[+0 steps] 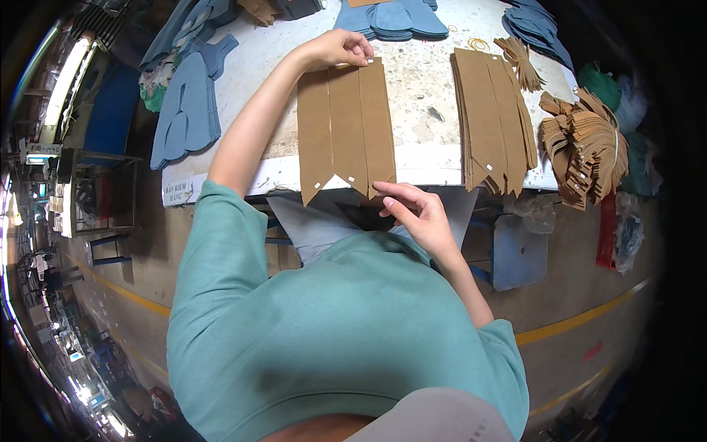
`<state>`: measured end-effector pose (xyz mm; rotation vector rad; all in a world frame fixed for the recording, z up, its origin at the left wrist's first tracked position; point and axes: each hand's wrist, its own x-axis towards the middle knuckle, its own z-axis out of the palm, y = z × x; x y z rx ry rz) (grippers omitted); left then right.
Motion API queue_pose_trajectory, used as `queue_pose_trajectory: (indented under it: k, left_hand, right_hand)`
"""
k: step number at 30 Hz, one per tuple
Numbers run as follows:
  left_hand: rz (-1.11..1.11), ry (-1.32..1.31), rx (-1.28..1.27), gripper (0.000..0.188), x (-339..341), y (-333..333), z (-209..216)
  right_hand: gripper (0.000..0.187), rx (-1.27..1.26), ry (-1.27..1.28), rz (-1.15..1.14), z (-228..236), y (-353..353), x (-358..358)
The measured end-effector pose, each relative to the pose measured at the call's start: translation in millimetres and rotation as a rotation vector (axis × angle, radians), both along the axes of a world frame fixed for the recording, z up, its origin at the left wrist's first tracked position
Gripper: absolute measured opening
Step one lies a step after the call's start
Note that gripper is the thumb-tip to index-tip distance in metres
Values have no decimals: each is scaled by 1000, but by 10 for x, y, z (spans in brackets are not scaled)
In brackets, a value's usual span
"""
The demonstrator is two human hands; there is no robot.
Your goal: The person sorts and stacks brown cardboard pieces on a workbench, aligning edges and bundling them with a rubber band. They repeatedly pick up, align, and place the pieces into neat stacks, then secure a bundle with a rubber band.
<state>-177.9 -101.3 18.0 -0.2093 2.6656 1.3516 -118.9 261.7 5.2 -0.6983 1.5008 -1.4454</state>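
Brown flat cut pieces, leather-like, lie side by side in front of me. Pointed notched ends overhang the table's near edge, and small white stickers mark their corners. At the far end, my left hand rests on the top edge with curled, closed fingers, its fingertips beside a small white sticker. Whether those fingers pinch anything is hidden. My right hand is at the near right corner, its index finger stretched against the brown edge. The thumb is apart below it, and I see nothing held between them.
A thick brown stack lies to the right, beside fanned bundles of brown strips. Blue-grey cut pieces lie left, with more stacks at the back. A blue stool stands below the white table.
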Motion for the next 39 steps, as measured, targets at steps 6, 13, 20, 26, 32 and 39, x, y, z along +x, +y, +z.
queue_pose_trajectory:
  k: [6,13,20,26,32,39]
  left_hand:
    - [28,88,-158,33,-1,71,-33]
    - [-49,-59,-127,21,-69,62,38]
    - [-74,145,21,28,-474,267,401]
    - [1,244,-188,38,-1336,878,506]
    - [-106,265,-187,39,-1880,1209,319]
    - [-16,268,-229,30,-1803,1275,198]
  right_hand:
    - [34,45,366,-67,-14,127,9]
    - [33,-46,-35,-14,-55,132,-12]
    - [29,-151,210,-222,213,484,-338]
    - [30,-106,253,-562,420,873,-684]
    - [31,-120,279,-690,232,1015,-789]
    - [27,-58,243,-669,266,1035,-755]
